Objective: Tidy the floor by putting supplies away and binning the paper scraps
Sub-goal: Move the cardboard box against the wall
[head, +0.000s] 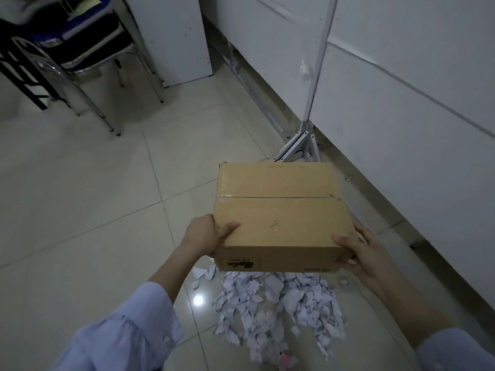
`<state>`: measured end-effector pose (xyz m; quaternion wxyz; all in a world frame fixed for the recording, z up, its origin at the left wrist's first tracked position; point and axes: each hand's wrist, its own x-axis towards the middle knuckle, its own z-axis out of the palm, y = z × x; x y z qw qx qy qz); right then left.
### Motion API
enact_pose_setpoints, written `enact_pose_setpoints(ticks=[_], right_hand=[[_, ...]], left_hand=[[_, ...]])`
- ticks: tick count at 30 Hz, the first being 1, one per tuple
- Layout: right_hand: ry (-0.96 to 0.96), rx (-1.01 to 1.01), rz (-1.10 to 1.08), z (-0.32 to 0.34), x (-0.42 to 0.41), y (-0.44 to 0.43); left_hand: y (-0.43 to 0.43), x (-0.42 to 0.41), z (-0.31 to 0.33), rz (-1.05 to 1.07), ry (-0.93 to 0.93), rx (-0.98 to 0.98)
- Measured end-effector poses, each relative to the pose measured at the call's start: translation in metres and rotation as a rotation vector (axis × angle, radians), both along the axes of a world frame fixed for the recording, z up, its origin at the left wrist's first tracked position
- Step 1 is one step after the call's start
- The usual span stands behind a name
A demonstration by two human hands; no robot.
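Gripping near corners of the cardboard box (281, 218), left hand (203, 234) and right hand (367, 253) curl fingers (227, 229) round it above the paper scraps (278, 311); open floor (80, 183) leftward, wall (401, 129) close right; label (240, 262) unreadable.

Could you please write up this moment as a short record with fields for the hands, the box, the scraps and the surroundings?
left hand: grips the near left corner of the cardboard box, thumb on top
right hand: grips the near right corner
box: closed, held above the floor
paper scraps: white pile on the tiled floor, below and nearer than the box
surroundings: stacked chairs far left, white metal stand by the wall
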<state>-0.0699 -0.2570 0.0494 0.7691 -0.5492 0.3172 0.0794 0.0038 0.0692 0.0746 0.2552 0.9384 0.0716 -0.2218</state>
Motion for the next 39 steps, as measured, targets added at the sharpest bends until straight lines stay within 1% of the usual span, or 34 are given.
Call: enact_pose_setpoints(ticks=[4, 12, 17, 20, 25, 29, 34, 37, 39], right_hand=[[0.060, 0.043, 0.029, 0.026, -0.014, 0.000], [0.116, 0.046, 0.106, 0.070, -0.026, 0.008], [0.109, 0.019, 0.177, 0.098, -0.021, 0.020], [0.102, 0.032, 0.182, 0.107, -0.018, 0.027], [0.096, 0.055, 0.178, 0.125, -0.006, 0.041], [0.097, 0.050, 0.183, 0.136, 0.013, 0.056], [0.106, 0.039, 0.144, 0.141, 0.052, 0.084], [0.132, 0.031, 0.120, 0.138, 0.075, 0.110], [0.146, 0.045, 0.082, 0.133, 0.095, 0.131]], left_hand=[[0.007, -0.029, 0.037, 0.042, 0.020, 0.019], [0.019, -0.069, 0.068, 0.158, 0.096, -0.011], [0.032, -0.082, 0.088, 0.199, 0.099, -0.030], [0.039, -0.080, 0.098, 0.205, 0.087, -0.045], [0.054, -0.065, 0.118, 0.196, 0.100, -0.056], [0.066, -0.040, 0.126, 0.151, 0.107, 0.014], [0.094, 0.011, 0.127, 0.116, 0.103, 0.029], [0.118, 0.043, 0.126, 0.138, 0.122, -0.016], [0.139, 0.070, 0.124, 0.114, 0.132, -0.024]])
